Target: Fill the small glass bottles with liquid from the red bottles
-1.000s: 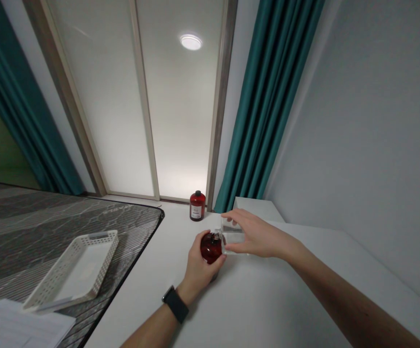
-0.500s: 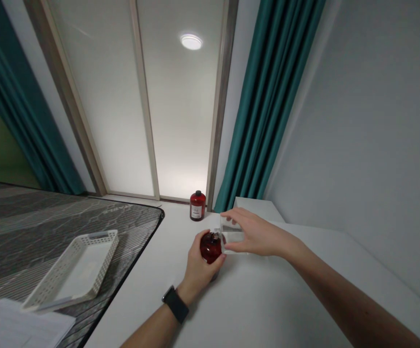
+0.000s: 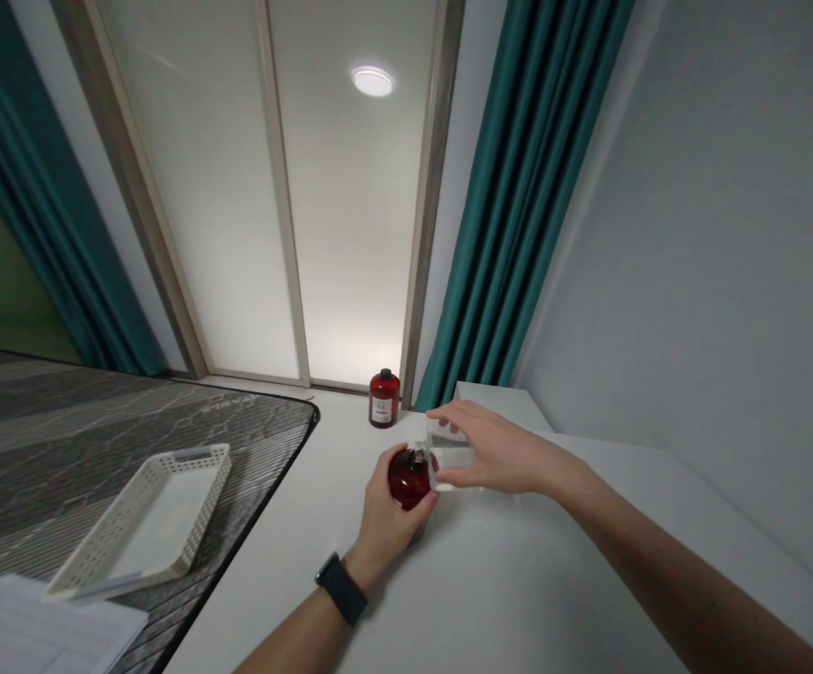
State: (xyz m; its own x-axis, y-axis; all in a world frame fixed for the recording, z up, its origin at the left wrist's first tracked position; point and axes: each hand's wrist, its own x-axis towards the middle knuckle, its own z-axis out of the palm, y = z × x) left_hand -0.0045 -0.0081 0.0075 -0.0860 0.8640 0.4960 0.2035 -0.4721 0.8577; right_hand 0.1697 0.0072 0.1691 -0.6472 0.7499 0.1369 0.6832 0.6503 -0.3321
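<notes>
My left hand (image 3: 391,524), with a dark watch on its wrist, is wrapped round a dark red bottle (image 3: 407,477) above the white tabletop. The bottle's cap is off and its neck shows at the top. In my right hand (image 3: 495,449) is a clear square bottle (image 3: 452,456) with clear liquid inside, gripped between thumb and fingers. It lies tipped on its side, its mouth pointing left at the red bottle's neck. Whether the two mouths touch, I cannot tell. A second red bottle (image 3: 383,401), with a white label and black cap, stands upright farther back.
On the left, a white plastic basket (image 3: 202,515) sits on a grey striped mat (image 3: 266,426), with white papers (image 3: 48,632) beside it. Behind the table (image 3: 505,580) are frosted sliding doors (image 3: 350,234) and a teal curtain (image 3: 505,234). A white box-like block (image 3: 511,404) stands at the back right.
Almost nothing differs. The view has shifted very slightly; both hands keep their hold on the two bottles in the same pose.
</notes>
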